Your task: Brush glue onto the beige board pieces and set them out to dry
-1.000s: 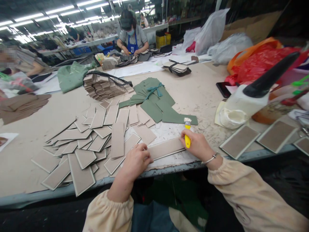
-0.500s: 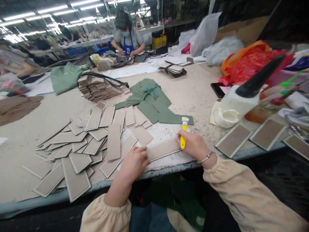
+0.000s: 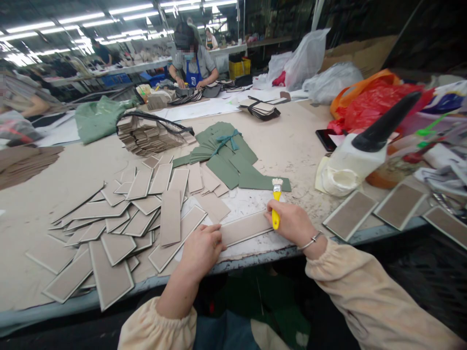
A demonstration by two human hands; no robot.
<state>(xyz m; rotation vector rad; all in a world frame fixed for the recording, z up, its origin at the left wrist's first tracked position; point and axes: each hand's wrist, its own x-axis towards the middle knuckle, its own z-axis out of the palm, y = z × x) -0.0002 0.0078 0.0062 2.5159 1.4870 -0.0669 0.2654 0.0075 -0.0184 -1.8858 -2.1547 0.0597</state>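
Observation:
A narrow beige panel (image 3: 245, 228) with pale edges lies flat near the table's front edge, between my two hands. My left hand (image 3: 203, 249) is closed at its left end, with the fingers bent together over it. At the right end, my right hand (image 3: 292, 221) grips a small brush (image 3: 276, 210) by its yellow handle, and its fingertips touch the panel. The brush's whitish bristles point up and away from the panel. To the left lies a loose heap of similar light-edged panels (image 3: 111, 277), several of them overlapping.
Green pieces (image 3: 233, 155) tied with a ribbon lie beyond the panel, beside a bound beige stack (image 3: 151, 136). On the right stand a white container (image 3: 359, 165) with a black spout, a phone (image 3: 326, 140) and more panels (image 3: 350, 215). Across the table a co-worker (image 3: 193, 63) handles dark pieces.
The whole view has shifted slightly. Both hands stay at the ends of the panel, and the brush remains in my right hand with its bristles upward.

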